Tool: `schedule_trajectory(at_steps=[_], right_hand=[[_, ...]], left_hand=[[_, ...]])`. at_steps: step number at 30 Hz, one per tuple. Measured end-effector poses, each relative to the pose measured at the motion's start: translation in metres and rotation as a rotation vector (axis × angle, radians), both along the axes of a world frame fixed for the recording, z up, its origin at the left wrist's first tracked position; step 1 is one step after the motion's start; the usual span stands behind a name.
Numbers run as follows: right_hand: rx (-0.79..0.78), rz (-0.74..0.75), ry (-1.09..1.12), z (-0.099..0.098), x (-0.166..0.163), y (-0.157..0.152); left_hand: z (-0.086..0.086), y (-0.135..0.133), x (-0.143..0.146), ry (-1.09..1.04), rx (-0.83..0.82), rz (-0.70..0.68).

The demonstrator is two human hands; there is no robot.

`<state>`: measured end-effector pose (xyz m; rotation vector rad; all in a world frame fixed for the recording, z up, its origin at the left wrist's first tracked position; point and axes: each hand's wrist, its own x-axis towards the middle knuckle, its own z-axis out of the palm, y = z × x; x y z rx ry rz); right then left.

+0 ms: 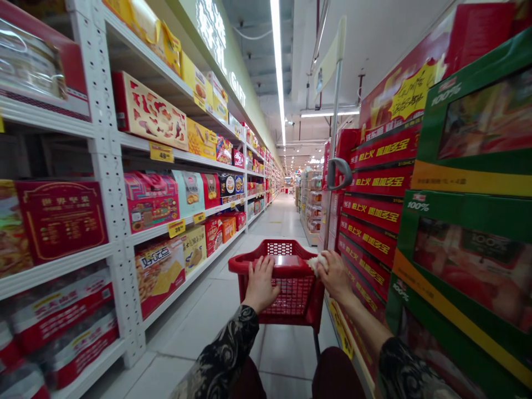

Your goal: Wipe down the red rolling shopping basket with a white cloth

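A red plastic shopping cart [291,299] with a mesh basket stands in front of my knees. Across its handle [286,262], toward the left, my left hand [261,285] lies palm down, with fingers stretched over the bar and the thumb apart. At the handle's right end, my right hand [333,277] is closed on a white crumpled thing, possibly a tissue [316,264]. Patterned dark sleeves cover part of both arms. The inside of the basket is mostly hidden by the handle and hands.
White shelves [183,209] with boxed snacks and yellow price tags line the left. Stacked red drink cartons [369,213] and green juice boxes [469,221] rise close on the right, beside a metal sign pole [333,122]. A tiled aisle [276,216] runs straight ahead.
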<state>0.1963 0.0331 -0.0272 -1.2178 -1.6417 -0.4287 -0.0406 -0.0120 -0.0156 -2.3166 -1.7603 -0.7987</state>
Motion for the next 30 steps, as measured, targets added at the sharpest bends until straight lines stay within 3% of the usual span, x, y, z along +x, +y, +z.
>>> schedule_trajectory(at_steps=[3, 10, 13, 19, 26, 30], right_hand=[[-0.042, -0.068, 0.038, 0.003, 0.005, -0.001], [-0.029, 0.137, -0.128, 0.002, -0.060, -0.022], [-0.046, 0.134, -0.158, 0.006, -0.050, -0.020], [-0.158, -0.084, -0.079, 0.019, -0.005, -0.010], [-0.032, 0.142, -0.253, 0.009, -0.064, -0.029], [-0.030, 0.164, -0.288, 0.004, -0.051, -0.028]], left_hand=[[-0.002, -0.001, 0.004, -0.017, 0.012, -0.003], [0.000, -0.005, 0.007, -0.026, -0.006, -0.008], [0.003, -0.008, 0.004, -0.026, -0.023, -0.032], [0.006, -0.013, 0.003, -0.025, -0.020, -0.058], [0.008, -0.016, 0.006, 0.029, -0.031, -0.056], [0.011, -0.017, -0.005, 0.033, -0.034, -0.026]])
